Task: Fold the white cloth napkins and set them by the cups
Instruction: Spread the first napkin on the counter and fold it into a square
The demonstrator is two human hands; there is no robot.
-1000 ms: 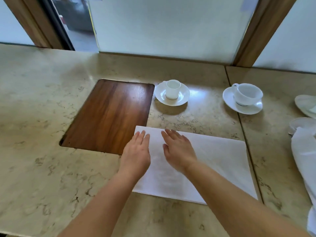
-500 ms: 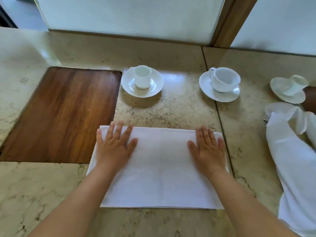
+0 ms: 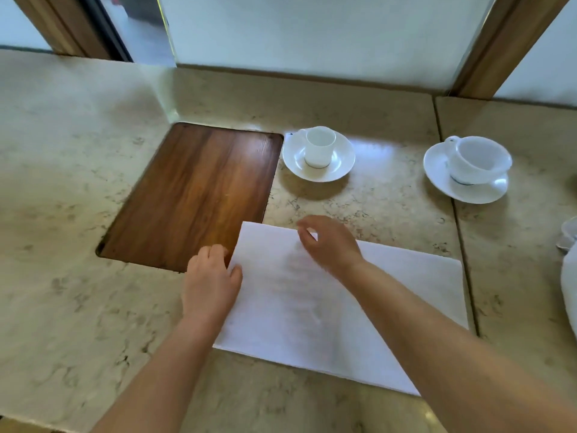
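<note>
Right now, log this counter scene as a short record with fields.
surface: beige marble counter with inset brown wooden panel
cloth: white folded cloth napkin, flat, left corner over the panel
left hand: grips the napkin's left edge
right hand: pinches its far edge
cups: small white cup on saucer; wide white cup on saucer, both beyond the napkin

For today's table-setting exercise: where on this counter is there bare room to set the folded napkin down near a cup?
Bare marble lies between the small cup's saucer and the large cup's saucer, beyond the napkin. The wooden inset is also bare. Crowded: the right edge, where white cloth lies.
</note>
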